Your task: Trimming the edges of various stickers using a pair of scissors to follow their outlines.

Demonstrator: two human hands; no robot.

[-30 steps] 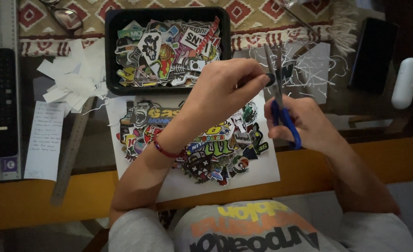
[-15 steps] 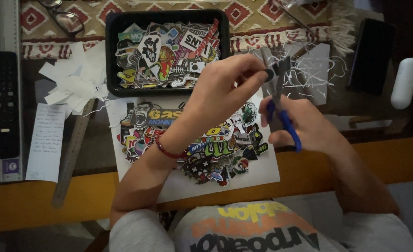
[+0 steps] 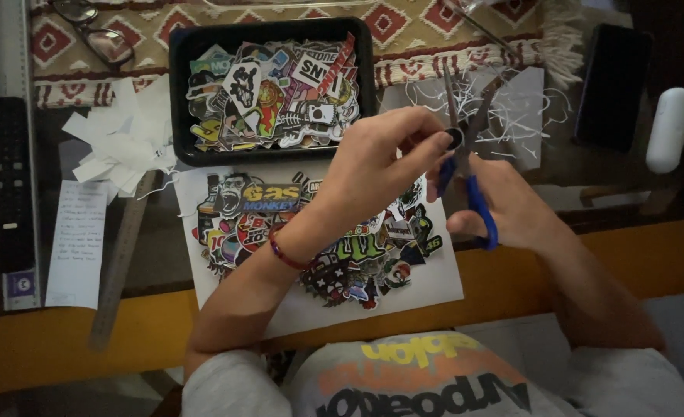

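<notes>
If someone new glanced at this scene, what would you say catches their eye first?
Probably the blue-handled scissors in the right hand, blades up at centre, with the left hand pinching a small cut-out against them. Next, the black tray heaped with colourful stickers at top centre, and the white sheet covered with more stickers beneath the arms.
</notes>
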